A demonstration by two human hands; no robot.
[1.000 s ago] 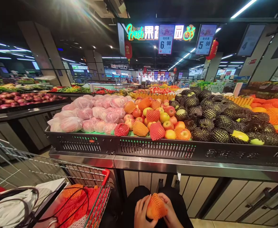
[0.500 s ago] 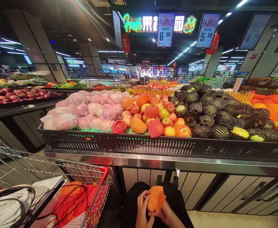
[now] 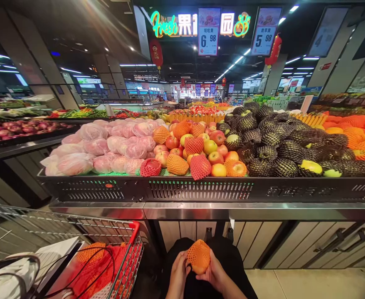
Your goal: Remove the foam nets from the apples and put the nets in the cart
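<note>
Low in the middle of the view, my left hand (image 3: 178, 270) and my right hand (image 3: 213, 272) together hold a fruit wrapped in an orange foam net (image 3: 198, 256). The hands are close to my body, below the front edge of a produce stand (image 3: 201, 191). On the stand right ahead lies a heap of apples (image 3: 201, 151), some bare and some in orange or red nets.
A shopping cart (image 3: 120, 241) with a red rim stands at my left, holding orange and red nets and a white bag. Pink bagged fruit (image 3: 107, 145) lies left of the apples, dark netted fruit (image 3: 282, 145) to the right. Price signs hang overhead.
My hands have turned the netted fruit and shifted it slightly left and up. The view has tilted down a little, so the stand sits higher in the frame.
</note>
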